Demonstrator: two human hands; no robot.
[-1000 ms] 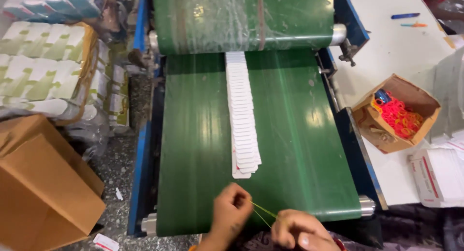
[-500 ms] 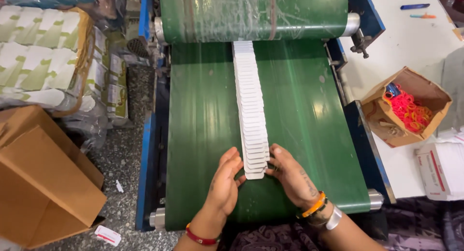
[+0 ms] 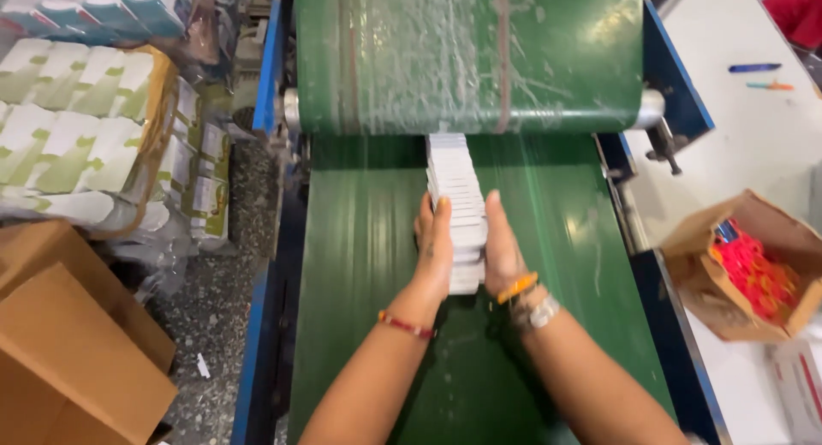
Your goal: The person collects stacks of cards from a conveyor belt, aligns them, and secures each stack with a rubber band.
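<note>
Both arms outstretched, left hand and right hand flat-palmed, fingers clamping white card row between them.

The conveyor belt is green, smooth and matt; the roller cover above looks glossy under clear plastic film. The row of white cartons is matt paperboard. The brown box is plain corrugated cardboard. The floor is rough, speckled stone.

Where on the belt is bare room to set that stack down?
Bare belt lies between the left hand and the blue frame, and between the right hand and the far edge. The middle is crowded: the white stack runs up to the roller.
</note>
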